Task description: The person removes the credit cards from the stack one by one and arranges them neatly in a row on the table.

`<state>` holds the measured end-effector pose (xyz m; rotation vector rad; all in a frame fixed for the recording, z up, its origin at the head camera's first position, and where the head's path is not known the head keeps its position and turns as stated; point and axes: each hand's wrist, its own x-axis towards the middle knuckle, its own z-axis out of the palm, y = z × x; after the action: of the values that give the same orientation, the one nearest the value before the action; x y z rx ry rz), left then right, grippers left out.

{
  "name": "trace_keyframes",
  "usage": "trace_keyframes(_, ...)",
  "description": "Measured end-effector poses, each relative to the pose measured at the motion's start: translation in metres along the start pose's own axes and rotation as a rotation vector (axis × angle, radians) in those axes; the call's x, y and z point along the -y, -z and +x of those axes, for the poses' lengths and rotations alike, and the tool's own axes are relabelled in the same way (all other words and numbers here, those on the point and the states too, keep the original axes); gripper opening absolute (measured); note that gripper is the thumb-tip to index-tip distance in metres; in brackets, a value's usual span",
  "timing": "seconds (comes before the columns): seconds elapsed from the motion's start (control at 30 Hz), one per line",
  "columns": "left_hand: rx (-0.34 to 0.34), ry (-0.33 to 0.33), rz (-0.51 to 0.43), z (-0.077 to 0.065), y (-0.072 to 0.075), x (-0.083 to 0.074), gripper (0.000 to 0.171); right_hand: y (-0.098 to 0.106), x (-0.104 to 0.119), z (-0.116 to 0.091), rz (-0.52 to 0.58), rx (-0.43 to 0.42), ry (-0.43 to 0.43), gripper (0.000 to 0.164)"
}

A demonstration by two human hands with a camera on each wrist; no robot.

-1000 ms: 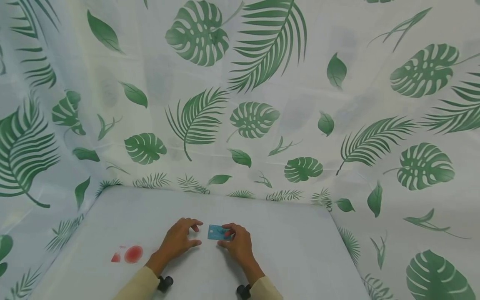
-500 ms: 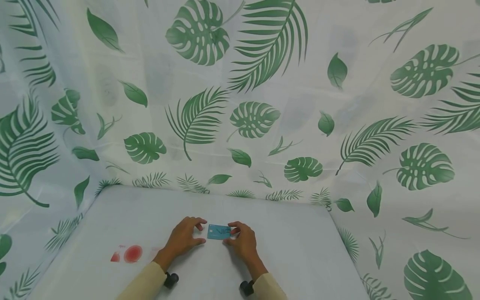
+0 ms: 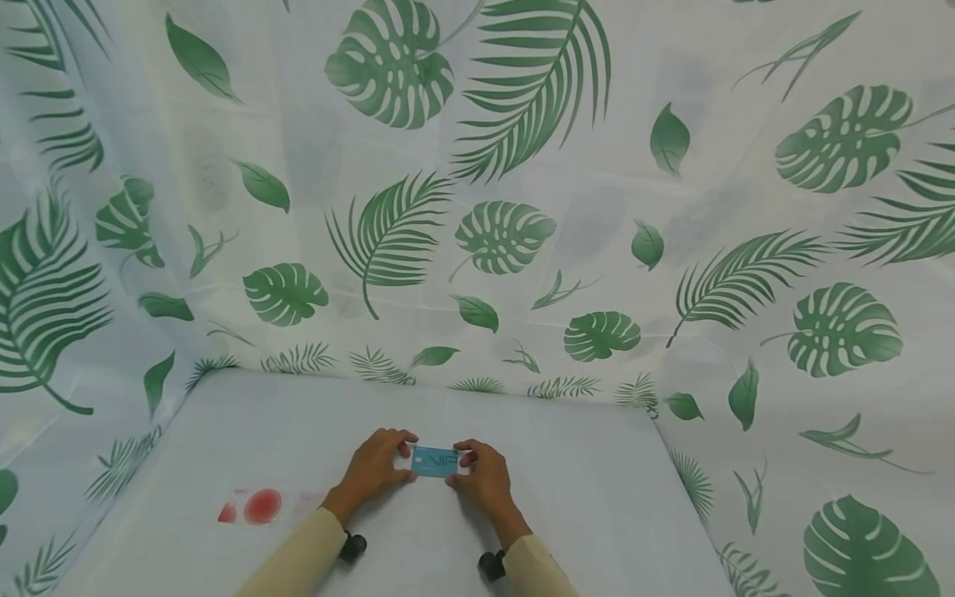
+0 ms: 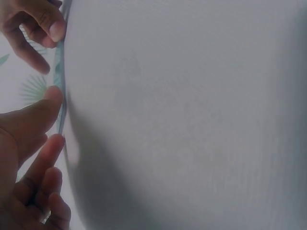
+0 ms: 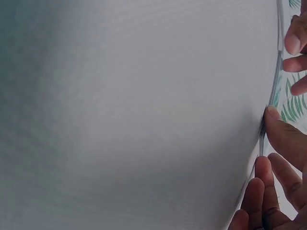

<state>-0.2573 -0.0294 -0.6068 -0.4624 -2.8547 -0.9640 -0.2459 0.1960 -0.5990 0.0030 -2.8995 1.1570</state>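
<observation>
A blue plastic card [image 3: 435, 462] with a chip and the letters VIP, reading reversed, is held over the white table in the head view. My left hand [image 3: 375, 466] has thumb and index finger at its left end, one at the lower corner, one at the upper. The right hand [image 3: 485, 478] holds the opposite end the same way, gripping it by the long edges. From both wrists the card shows only as a thin strip; the left thumb [image 4: 54, 94] and the right thumb [image 5: 272, 113] lie against it.
A white table [image 3: 582, 497] spreads around both hands. Red printed shapes [image 3: 264, 507] mark its left part. White sheeting with green leaves [image 3: 507, 236] rises at the back and both sides. Each wrist carries a small black camera [image 3: 354, 547] below the sleeve cuff.
My left hand has moved right, from apart from the card to its left end. The right fingers have slid toward the card's right end, uncovering the letters. The card has barely shifted.
</observation>
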Motion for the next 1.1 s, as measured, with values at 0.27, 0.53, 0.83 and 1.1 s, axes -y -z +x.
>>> trace_keyframes(0.27, 0.019, -0.009, 0.020, 0.005, -0.004, -0.002, 0.056, 0.002, 0.001, 0.005, -0.029, 0.059, -0.009, 0.054)
trace_keyframes(0.53, 0.032, -0.028, 0.033, 0.006, -0.003, -0.004, 0.046, -0.002, -0.001, 0.007, -0.060, 0.069, 0.015, 0.050)
trace_keyframes(0.83, 0.023, -0.063, 0.019, 0.006, 0.004, -0.006, 0.047, -0.001, 0.001, 0.007, -0.035, 0.060, 0.036, 0.051)
trace_keyframes(1.1, 0.024, -0.035, 0.024, 0.003, 0.011, -0.008, 0.049, -0.001, 0.004, 0.006, -0.030, 0.056, 0.037, 0.052)
